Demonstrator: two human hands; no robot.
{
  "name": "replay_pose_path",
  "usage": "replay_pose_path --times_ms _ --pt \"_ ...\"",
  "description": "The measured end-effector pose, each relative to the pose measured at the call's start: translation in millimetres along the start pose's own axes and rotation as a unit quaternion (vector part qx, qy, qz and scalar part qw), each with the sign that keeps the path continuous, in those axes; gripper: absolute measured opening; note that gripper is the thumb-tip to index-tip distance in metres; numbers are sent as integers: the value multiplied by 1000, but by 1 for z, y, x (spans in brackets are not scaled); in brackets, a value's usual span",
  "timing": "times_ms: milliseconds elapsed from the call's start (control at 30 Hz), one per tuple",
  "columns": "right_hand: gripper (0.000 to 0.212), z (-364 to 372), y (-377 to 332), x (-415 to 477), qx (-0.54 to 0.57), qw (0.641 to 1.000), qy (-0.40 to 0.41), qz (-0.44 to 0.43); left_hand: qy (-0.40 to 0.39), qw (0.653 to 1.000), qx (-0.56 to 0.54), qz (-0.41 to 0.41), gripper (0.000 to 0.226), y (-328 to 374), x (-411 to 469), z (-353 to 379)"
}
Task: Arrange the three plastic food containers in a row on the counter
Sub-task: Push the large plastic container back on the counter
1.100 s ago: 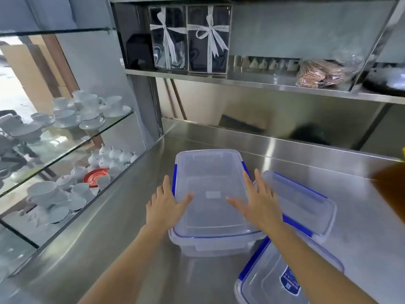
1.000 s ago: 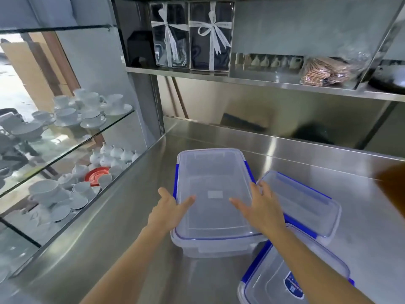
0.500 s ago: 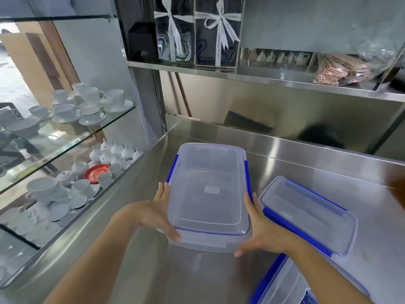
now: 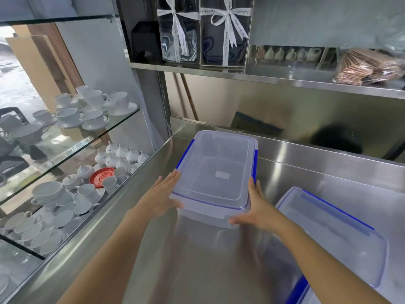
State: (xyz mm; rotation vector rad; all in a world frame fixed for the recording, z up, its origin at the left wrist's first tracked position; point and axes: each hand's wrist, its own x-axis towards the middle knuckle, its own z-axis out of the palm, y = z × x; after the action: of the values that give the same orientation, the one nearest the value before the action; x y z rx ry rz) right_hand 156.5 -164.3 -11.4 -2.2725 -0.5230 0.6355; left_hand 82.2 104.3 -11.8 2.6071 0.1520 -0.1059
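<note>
A steel counter (image 4: 219,270) is bounded on the left by glass shelves (image 4: 122,123) stacked with white cups (image 4: 94,119) and a red saucer (image 4: 102,174). Ribboned gift boxes (image 4: 203,34) are kept on the steel shelf (image 4: 285,81) above. A second lidded container (image 4: 333,235) lies just right of the held one, and a third's corner (image 4: 306,292) is seen at the bottom edge. The large clear container (image 4: 215,174) is clasped at its near corners: left hand (image 4: 162,198) and right hand (image 4: 258,207) are pressed flat along its sides, fingers (image 4: 173,175) extended.
</note>
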Motion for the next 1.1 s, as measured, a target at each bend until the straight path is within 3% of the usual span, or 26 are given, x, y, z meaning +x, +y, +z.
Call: replay_pose_path --times_ms 533,700,767,833,933,1000,1100 --pt "117 10 -8 29 -7 998 57 -23 -10 996 82 -18 94 -21 39 -16" --pt "107 -15 4 8 -28 997 76 -19 -85 978 174 -76 105 10 30 -33" --pt "99 -29 9 5 -23 995 92 -1 -65 985 140 -72 94 35 22 -46" --pt "89 -43 18 -5 -26 992 125 22 -9 999 20 -36 80 75 13 -44" --pt "76 -60 38 -22 -33 983 167 61 90 989 -103 50 42 137 4 -2" --pt "70 -72 53 -36 -35 978 186 83 73 989 -123 33 21 171 2 38" --pt "68 -90 85 -58 -64 967 216 118 -61 997 -43 -24 41 201 8 97"
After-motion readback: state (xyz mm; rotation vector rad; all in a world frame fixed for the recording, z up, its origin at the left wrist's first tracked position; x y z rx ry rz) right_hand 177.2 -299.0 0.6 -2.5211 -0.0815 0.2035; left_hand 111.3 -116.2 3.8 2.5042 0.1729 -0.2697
